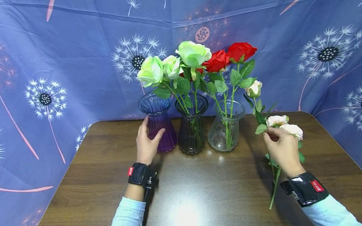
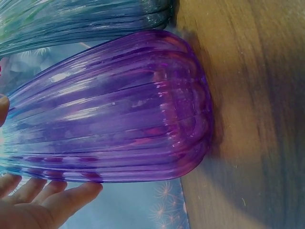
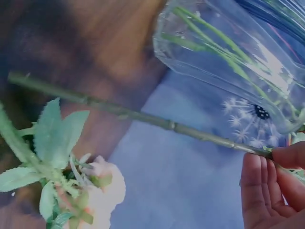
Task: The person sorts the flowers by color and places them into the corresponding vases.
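My left hand [image 1: 146, 141] holds the purple ribbed glass vase [image 1: 162, 128], fingers along its left side and thumb across its front. In the left wrist view the purple vase [image 2: 114, 109] stands on the table with the fingertips [image 2: 88, 190] against its side. At the right, my right hand [image 1: 284, 149] pinches the stem of a pale cream artificial rose [image 1: 254, 89] between thumb and fingers. The bare lower stem [image 3: 128, 113] runs out from the pinch in the right wrist view. More pale roses [image 1: 292, 131] lie by the right hand, partly hidden behind it.
A dark glass vase [image 1: 190, 137] with green-white roses [image 1: 193, 53] stands in the middle. Beside it, a clear glass vase [image 1: 218, 138] holds red roses [image 1: 241, 51]. Behind the wooden table [image 1: 88, 191] hangs a blue dandelion-print cloth [image 1: 76, 36].
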Tool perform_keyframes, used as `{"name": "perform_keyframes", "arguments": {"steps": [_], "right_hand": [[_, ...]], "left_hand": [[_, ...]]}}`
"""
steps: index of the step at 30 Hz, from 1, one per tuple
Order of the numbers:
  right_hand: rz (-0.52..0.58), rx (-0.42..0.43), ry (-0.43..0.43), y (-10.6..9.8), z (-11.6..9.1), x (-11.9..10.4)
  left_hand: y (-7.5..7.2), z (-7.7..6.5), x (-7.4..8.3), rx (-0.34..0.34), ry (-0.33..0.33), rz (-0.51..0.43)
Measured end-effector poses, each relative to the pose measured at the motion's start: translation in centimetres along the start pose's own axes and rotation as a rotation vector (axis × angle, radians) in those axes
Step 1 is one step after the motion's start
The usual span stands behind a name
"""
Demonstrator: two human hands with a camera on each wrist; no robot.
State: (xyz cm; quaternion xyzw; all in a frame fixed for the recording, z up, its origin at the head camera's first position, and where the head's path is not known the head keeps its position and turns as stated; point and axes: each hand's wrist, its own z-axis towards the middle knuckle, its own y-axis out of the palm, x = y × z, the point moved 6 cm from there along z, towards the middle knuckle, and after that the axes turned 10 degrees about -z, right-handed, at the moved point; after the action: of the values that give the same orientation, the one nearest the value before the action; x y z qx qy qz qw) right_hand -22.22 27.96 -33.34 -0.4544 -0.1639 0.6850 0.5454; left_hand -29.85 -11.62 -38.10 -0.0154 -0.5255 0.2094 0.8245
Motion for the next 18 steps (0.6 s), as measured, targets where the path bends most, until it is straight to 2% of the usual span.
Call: {"name": "perform_keyframes", "arguments": {"steps": [4, 11, 18], "right_hand": [[0.04, 0.061, 0.01, -0.8, 0.3, -0.4], [0.142, 0.219, 0.005, -2.9, 0.7, -1.6], [0.287, 0.255, -0.044, -4.5, 1.3, -5.1]], "left_hand": [[0.0, 0.0, -0.1, -0.002, -0.005, -0.001], [0.0, 0.1, 0.0, -0.002, 0.01, -0.008], [-0.1, 0.0, 0.0, -0.003, 0.006, -0.002]]}}
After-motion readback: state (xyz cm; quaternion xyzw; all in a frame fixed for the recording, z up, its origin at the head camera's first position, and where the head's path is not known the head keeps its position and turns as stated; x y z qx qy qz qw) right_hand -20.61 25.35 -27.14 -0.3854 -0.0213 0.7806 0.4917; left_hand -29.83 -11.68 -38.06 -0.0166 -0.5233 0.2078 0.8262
